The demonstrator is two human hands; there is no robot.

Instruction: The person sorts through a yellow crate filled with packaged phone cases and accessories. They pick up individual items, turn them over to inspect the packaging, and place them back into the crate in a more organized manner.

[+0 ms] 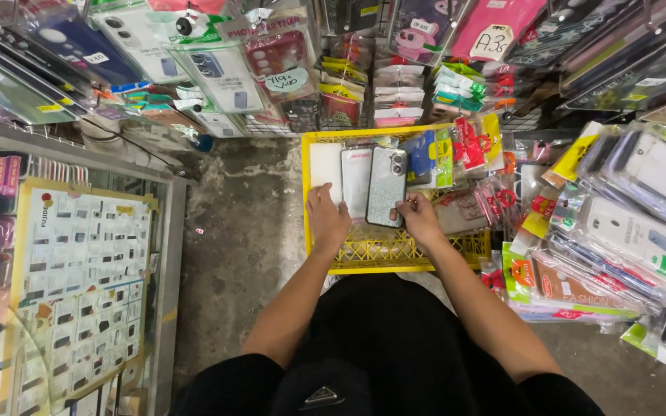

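My right hand fingers are pinching the bottom of a glittery grey phone case, left hand resting flat beside it, fingers loose, all in the yellow crate on the concrete floor.

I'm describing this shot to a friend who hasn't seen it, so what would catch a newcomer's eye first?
First the bright yellow plastic crate on the concrete floor at centre, with both hands in it: the right hand grips a glittery grey phone case, and the left hand rests on the packaged cases beside it. Next, the packaged phone cases piled at right and hanging across the top.
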